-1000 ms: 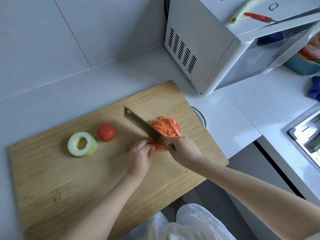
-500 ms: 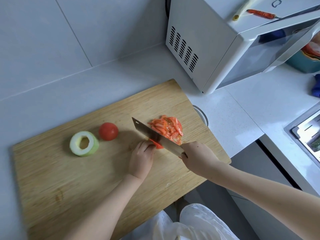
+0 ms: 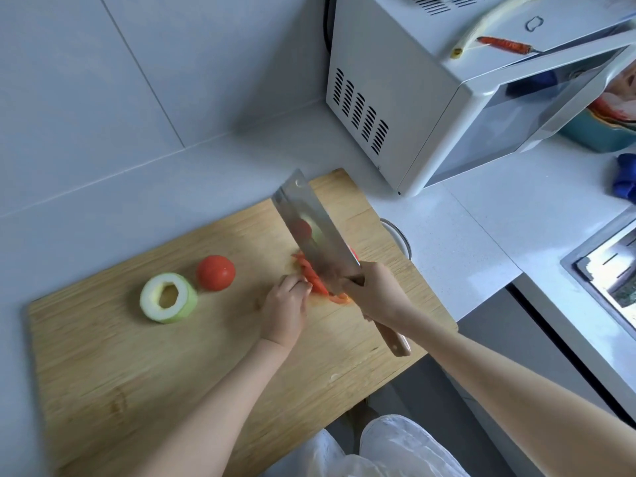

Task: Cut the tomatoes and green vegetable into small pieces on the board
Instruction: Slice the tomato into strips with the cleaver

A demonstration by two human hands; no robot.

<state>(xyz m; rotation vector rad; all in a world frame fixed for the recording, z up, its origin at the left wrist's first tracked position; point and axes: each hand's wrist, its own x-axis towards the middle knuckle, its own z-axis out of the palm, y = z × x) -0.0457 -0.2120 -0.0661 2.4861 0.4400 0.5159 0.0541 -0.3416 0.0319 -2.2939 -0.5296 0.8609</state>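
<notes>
Gripping the wooden handle of a cleaver [image 3: 318, 235], the right hand [image 3: 375, 292] has all fingers wrapped round it, just behind the blade; the handle's end sticks out below the wrist. The blade is tilted, its flat face turned up and leftward, its tip pointing toward the far edge of the bamboo cutting board [image 3: 137, 373]. The heel of the blade sits at the sliced tomato [image 3: 315, 282], a red pile near the board's right-centre.

The left hand [image 3: 287, 304] is knuckles-up, with fingers curled and tips holding the near-left side of the pile.

A whole tomato [image 3: 215, 272] is uncut, left of the pile. Just beside it stands a green vegetable ring [image 3: 168, 297], pale and hollow-cored. Whether the two touch, I cannot tell.

A white microwave [image 3: 413, 98] stands behind the board on the counter, with a red chilli [image 3: 504, 45] on top.
</notes>
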